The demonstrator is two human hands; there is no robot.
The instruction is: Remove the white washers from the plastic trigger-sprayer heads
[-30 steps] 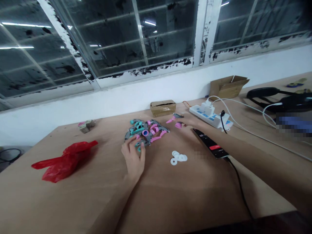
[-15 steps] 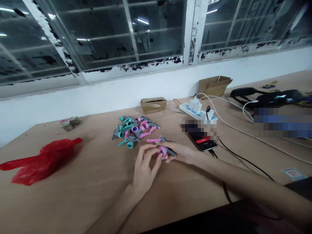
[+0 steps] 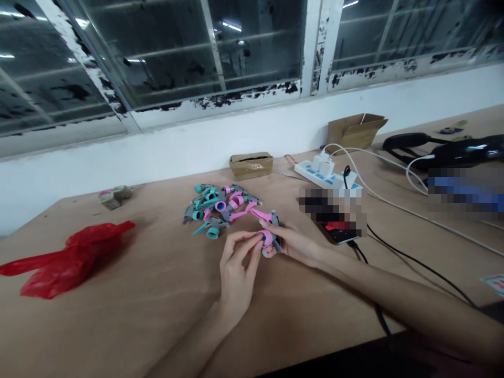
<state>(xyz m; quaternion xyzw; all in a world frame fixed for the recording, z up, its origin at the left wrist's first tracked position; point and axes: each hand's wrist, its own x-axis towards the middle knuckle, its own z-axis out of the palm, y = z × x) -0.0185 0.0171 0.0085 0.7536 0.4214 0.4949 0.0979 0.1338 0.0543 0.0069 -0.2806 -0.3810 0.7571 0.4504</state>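
Observation:
My right hand (image 3: 293, 242) is closed around a trigger spray head (image 3: 266, 239) with a grey body, a pink trigger and a pink collar. The collar's mouth faces left, and the trigger points up and left. My left hand (image 3: 238, 262) pinches thumb and fingertips together at that mouth. Something small and dark blue shows there; whether it is a separate piece or part of the collar, I cannot tell. Just beyond my hands lies a pile of trigger spray heads (image 3: 213, 232), grey with teal or pink parts. One pink collar (image 3: 220, 206) in the pile has blue inside.
A red plastic bag (image 3: 79, 257) lies at the left, with small greyish blocks (image 3: 115, 197) behind it. Cardboard boxes (image 3: 252, 166) stand near the wall. To the right are a power strip (image 3: 326, 176), a phone (image 3: 342, 233) on a black cable, white cords and a black object (image 3: 464, 152).
My right hand has turned the spray head a little, so its pink trigger points more upward. My left fingertips stay at the collar. The camera view has shifted slightly.

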